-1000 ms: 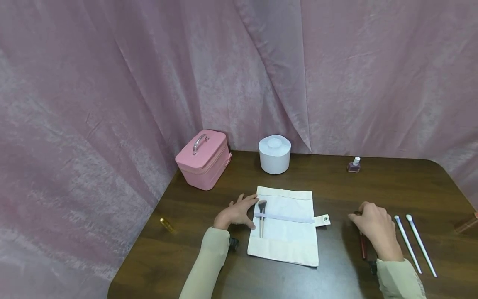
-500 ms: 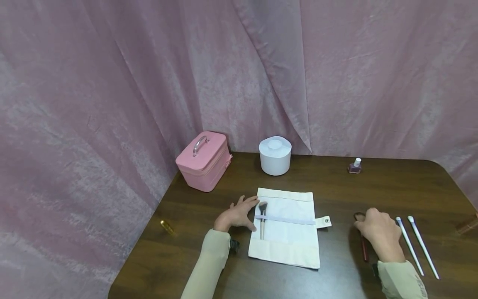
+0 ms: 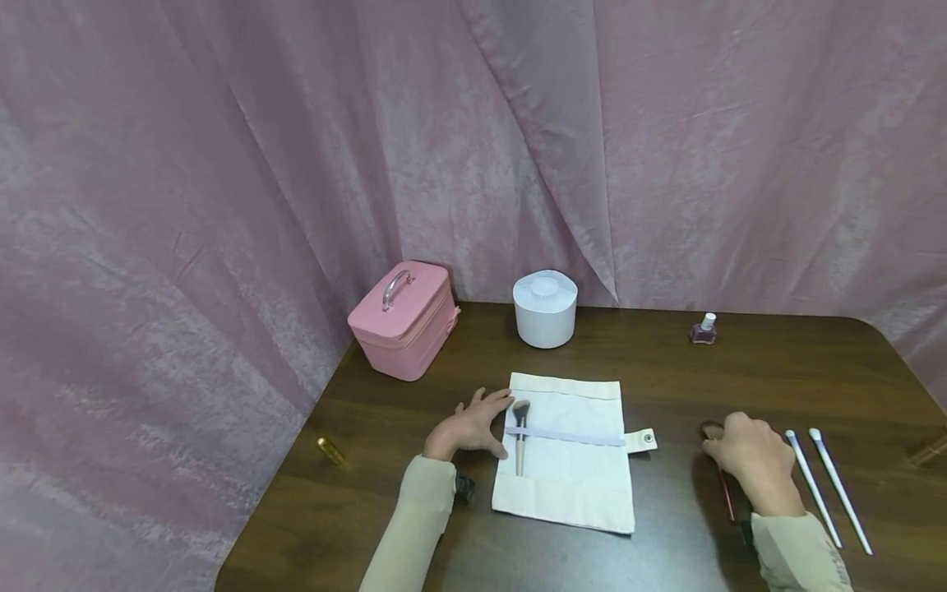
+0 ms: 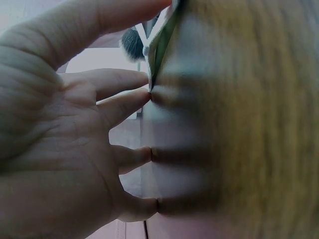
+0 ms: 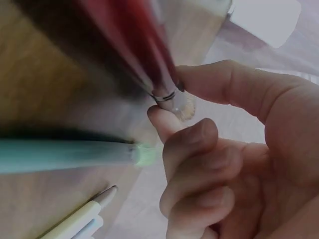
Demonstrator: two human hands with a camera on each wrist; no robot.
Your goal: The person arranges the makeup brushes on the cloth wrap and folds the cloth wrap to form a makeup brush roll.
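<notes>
My left hand (image 3: 473, 425) lies flat with spread straight fingers (image 4: 119, 97) on the table, touching the left edge of an unrolled cream cloth brush roll (image 3: 573, 473). A grey-bristled brush (image 3: 520, 427) is tucked under the roll's band, just right of that hand. My right hand (image 3: 740, 456) is curled over a red-handled brush (image 3: 727, 493) lying on the table right of the roll. In the right wrist view its thumb and forefinger pinch the red-handled brush (image 5: 162, 92) at the metal ferrule.
Two white brushes (image 3: 824, 485) lie right of the right hand; a mint-handled one (image 5: 65, 154) shows in the wrist view. At the back stand a pink case (image 3: 403, 319), a white round container (image 3: 545, 307) and a nail polish bottle (image 3: 704, 329). A gold tube (image 3: 330, 450) lies far left.
My right hand has slid a little right and toward me and curled onto the red-handled brush, whose handle has shifted slightly. The left hand has stayed put.
</notes>
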